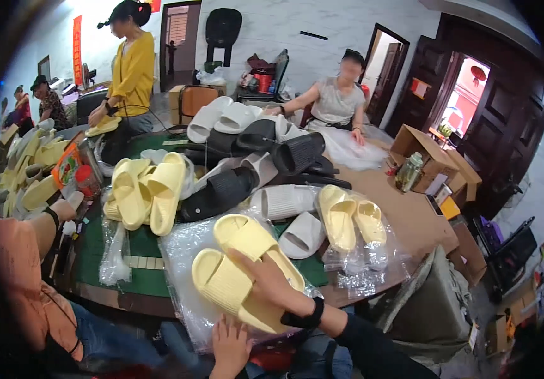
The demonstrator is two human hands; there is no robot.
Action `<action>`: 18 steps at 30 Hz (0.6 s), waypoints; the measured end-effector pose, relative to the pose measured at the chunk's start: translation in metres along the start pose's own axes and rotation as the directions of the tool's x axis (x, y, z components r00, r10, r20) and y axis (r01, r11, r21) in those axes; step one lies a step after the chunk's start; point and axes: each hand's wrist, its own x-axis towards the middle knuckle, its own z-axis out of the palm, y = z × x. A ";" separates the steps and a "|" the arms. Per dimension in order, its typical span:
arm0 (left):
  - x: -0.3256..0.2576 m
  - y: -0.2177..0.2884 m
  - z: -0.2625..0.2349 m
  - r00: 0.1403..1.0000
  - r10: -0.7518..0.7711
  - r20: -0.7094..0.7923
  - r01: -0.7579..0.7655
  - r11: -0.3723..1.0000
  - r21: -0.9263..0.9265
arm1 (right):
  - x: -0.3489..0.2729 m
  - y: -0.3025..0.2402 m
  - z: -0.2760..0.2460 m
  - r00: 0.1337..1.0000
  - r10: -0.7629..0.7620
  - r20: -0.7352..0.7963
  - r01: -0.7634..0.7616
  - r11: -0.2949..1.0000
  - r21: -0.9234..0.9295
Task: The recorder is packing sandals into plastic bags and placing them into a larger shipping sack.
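A pair of pale yellow slide slippers (pixel 220 278) lies over a stack of clear plastic bags (pixel 174 252) at the near table edge. My right hand (pixel 265 275), with a black band at its wrist, is closed around the pair where the two slippers meet; some of its fingers are hidden between them. Just below them, my left hand (pixel 231 344) rests with fingers stretched out on the near end of the bags. Right of the pair, yellow slippers (pixel 337 218) lie partly in clear bags. Left of it sit more yellow slippers (pixel 165 189) in a group.
Black slippers (pixel 218 194) and white ones (pixel 284 201) form a heap across the table. One co-worker (pixel 341 95) sits beyond it; another in yellow (pixel 134 69) stands at far left. A person's orange sleeve (pixel 16 252) is close on my left. Cardboard boxes (pixel 427 158) and a jar (pixel 409 172) stand right.
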 end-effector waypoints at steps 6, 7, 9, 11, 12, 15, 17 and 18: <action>-0.006 -0.014 0.026 0.945 -0.323 0.055 0.236 0.553 -0.799 | -0.065 -0.023 -0.045 0.993 -0.091 0.077 0.064 0.952 0.300; -0.006 -0.017 0.025 0.951 -0.300 0.077 0.235 0.538 -0.810 | -0.077 -0.025 -0.052 0.981 -0.018 0.192 -0.065 0.904 0.422; -0.001 -0.027 0.024 0.961 -0.266 0.073 0.222 0.590 -0.776 | -0.100 -0.020 -0.052 0.942 0.031 0.334 -0.236 0.769 0.594; 0.019 -0.016 -0.016 0.998 -0.002 -0.063 -0.014 0.968 -0.250 | -0.120 -0.019 -0.052 0.937 0.093 0.336 -0.310 0.666 0.679; 0.016 -0.015 -0.016 0.994 -0.021 -0.104 -0.003 0.975 -0.222 | -0.125 -0.024 -0.058 0.919 0.130 0.372 -0.368 0.620 0.693; 0.015 -0.024 0.008 0.947 -0.037 -0.319 0.019 0.998 -0.061 | -0.150 -0.006 -0.047 0.854 0.174 0.490 -0.513 0.438 0.739; 0.025 -0.018 -0.009 0.943 -0.046 -0.329 0.006 0.993 -0.122 | -0.159 -0.005 -0.053 0.885 0.089 0.457 -0.457 0.359 0.814; 0.029 -0.011 -0.023 0.938 -0.059 -0.342 -0.005 0.983 -0.184 | -0.164 -0.009 -0.061 0.910 0.003 0.415 -0.399 0.278 0.874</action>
